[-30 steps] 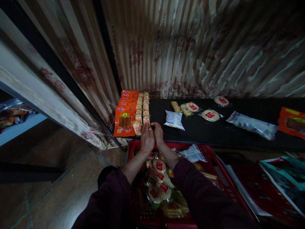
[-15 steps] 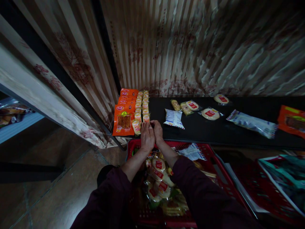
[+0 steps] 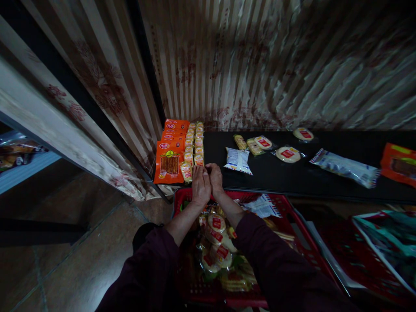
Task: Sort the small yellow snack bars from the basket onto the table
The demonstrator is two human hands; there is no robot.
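My left hand [image 3: 201, 185] and my right hand [image 3: 215, 178] lie side by side at the front edge of the black shelf [image 3: 214, 145]. Their fingers are bent together around the near end of a row of small yellow packets [image 3: 199, 143]; what lies under them is mostly hidden. A second row of yellow packets [image 3: 188, 143] runs beside it, with a near packet [image 3: 186, 172] just left of my left hand. Overlapping orange snack bags [image 3: 169, 162] line the shelf's left end. Right of my right hand lies a white-and-blue packet [image 3: 238, 160].
Farther right on the shelf are round wrapped cakes [image 3: 288, 154], a long silver packet [image 3: 346, 167] and an orange bag [image 3: 399, 164]. Below stands a red basket [image 3: 286, 208] of wrapped snacks. A black post [image 3: 146, 60] and striped curtain [image 3: 260, 65] border the shelf.
The view has shifted very slightly. Both hands remain at the near end of the yellow row, with no clear change in their pose.
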